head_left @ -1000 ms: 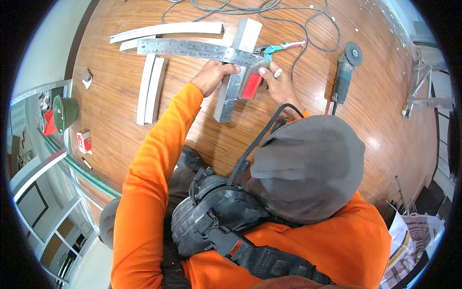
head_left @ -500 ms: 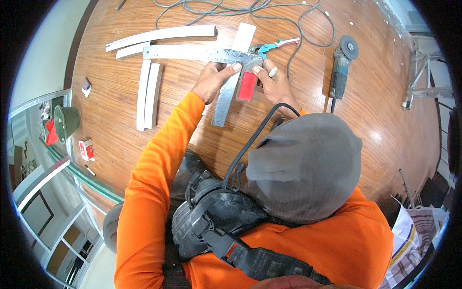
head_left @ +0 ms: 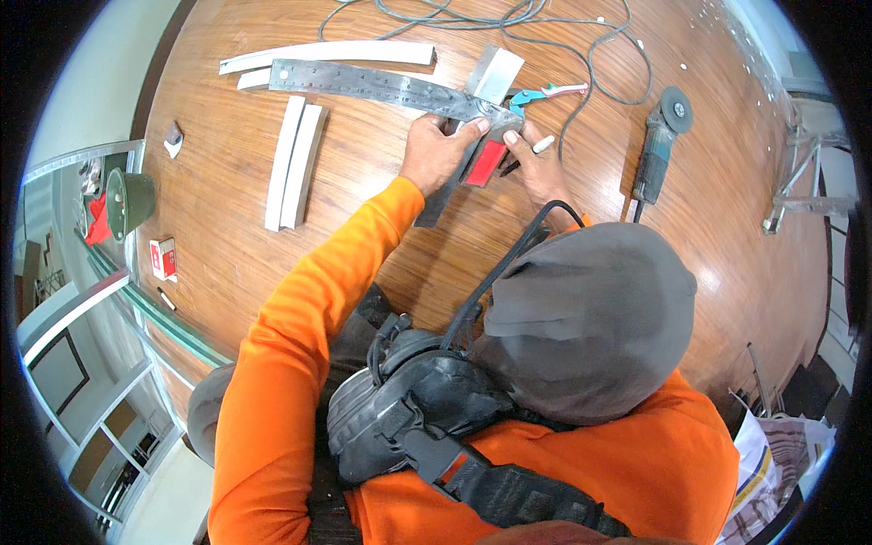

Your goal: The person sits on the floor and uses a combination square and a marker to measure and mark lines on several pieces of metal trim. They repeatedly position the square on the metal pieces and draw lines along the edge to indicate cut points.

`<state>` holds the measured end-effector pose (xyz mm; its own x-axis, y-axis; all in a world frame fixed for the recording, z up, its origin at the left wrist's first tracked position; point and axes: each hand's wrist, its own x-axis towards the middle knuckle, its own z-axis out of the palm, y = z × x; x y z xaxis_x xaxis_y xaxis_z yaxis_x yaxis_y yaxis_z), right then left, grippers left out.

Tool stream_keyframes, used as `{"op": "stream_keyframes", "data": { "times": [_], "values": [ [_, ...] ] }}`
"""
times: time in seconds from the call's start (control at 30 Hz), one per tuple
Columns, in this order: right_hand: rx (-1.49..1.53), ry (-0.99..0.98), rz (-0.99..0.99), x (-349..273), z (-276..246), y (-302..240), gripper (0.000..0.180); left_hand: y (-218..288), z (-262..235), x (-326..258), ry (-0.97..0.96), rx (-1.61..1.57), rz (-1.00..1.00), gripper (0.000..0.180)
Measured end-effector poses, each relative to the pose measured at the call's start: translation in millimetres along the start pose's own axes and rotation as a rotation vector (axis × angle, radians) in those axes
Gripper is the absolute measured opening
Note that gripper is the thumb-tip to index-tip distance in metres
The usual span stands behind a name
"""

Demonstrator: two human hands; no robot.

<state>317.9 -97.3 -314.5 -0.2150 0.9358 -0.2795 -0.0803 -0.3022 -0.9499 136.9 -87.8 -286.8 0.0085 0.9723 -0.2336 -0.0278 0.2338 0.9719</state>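
A long steel ruler (head_left: 363,86) lies across a grey metal strip (head_left: 498,71) on the wooden tabletop (head_left: 363,236). My left hand (head_left: 434,153) presses down on the ruler's right end where it crosses the strip. My right hand (head_left: 538,173) is just to the right, its fingertips at the ruler's end beside a red piece (head_left: 486,163) on the strip. It holds a small white pencil-like stick (head_left: 543,143) between its fingers. The lower part of the strip is hidden under my left hand.
Snips with teal and pink handles (head_left: 545,91) lie beyond my right hand, and an angle grinder (head_left: 658,145) lies further right. Cables (head_left: 509,14) loop at the far edge. White trim pieces (head_left: 292,163) (head_left: 327,53) lie to the left. A green bowl-shaped object (head_left: 127,200) and a small red box (head_left: 163,259) sit past the table's left edge.
Both hands have stayed on the ruler and strip. The ruler's right end has tipped slightly lower across the strip, and my right fingertips have moved up to the ruler's end.
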Motion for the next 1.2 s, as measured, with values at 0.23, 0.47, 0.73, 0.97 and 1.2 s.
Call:
{"op": "stream_keyframes", "data": {
  "times": [0.23,0.47,0.73,0.97,1.2],
  "values": [
    [-0.036,-0.037,0.017,4,-7,11,0.040,7,2,-1,-0.004,0.115,0.039,0.027],
    [-0.056,0.076,-0.029,-1,3,-3,0.039,4,-4,1,0.015,0.187,0.053,0.028],
    [-0.473,0.263,-0.488,-5,-43,-34,0.050,7,-11,9,0.021,0.250,-0.041,0.034],
    [0.014,-0.004,-0.426,1,-5,-58,0.041,24,-7,6,0.023,0.136,-0.138,0.038],
    [0.263,0.046,-0.430,10,8,-41,0.040,-6,-8,6,0.121,-0.073,-0.125,0.037]
  ]
}}
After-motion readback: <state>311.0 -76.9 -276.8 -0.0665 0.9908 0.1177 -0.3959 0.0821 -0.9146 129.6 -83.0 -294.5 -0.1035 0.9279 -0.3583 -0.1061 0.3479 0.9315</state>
